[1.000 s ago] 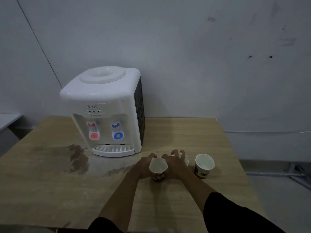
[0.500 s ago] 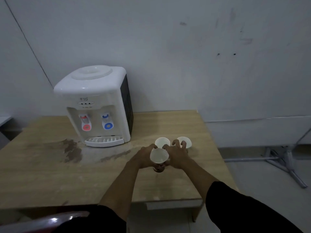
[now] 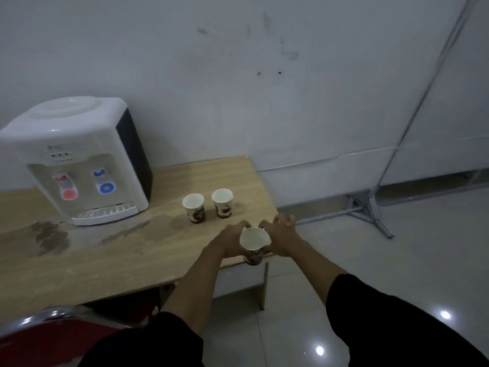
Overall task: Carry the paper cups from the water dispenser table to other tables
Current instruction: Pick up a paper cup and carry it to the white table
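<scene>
Both hands are holding the held cup (image 3: 254, 241) between them, above the near right corner of the table (image 3: 105, 263); its mouth is facing up toward the camera, its printed base showing below the fingers; contents, cannot tell. Left hand (image 3: 230, 241) is wrapping its fingers round the cup's left side; right hand (image 3: 281, 238) is gripping the right side, thumb curling at the rim, other fingers spreading up and away from the cup. Left cup (image 3: 194, 209) and right cup (image 3: 222, 206) are standing upright on the table beyond the hands, just beside each other, not touching. Dispenser (image 3: 79, 160) is sitting at the table's far left by the wall, red and blue taps facing the camera; a wet stain (image 3: 50, 235) is lying before it. Red chair (image 3: 39, 340) is showing at lower left; a metal stand (image 3: 369, 207) is resting on the floor at right.
</scene>
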